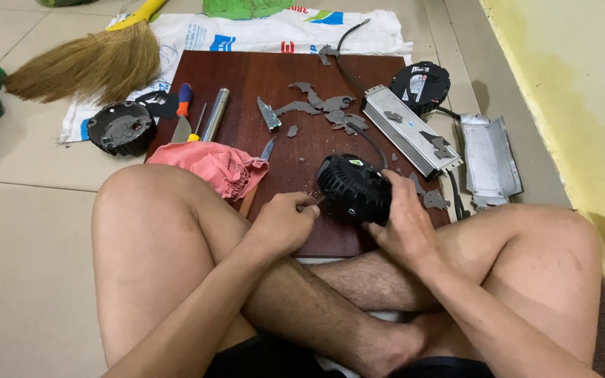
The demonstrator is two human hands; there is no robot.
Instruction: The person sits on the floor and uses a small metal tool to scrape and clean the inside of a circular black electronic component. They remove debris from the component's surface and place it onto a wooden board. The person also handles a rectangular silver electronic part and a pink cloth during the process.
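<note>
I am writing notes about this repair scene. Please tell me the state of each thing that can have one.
left hand: shut on a thin tool, tip at the housing
right hand: gripping the black round housing, held tilted over the wooden board
metal box: lying flat, opened
metal cover: off, on the floor
second round housing: lying on the floor, open side up
screwdriver: lying unused

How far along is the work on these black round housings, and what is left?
Done, it seems: a grey metal box lies open on the wooden board with its lid beside it, among grey scraps. In hand: the right hand steadies a black round housing; the left hand works a thin tool against it. Left: another round housing waits aside.
</note>
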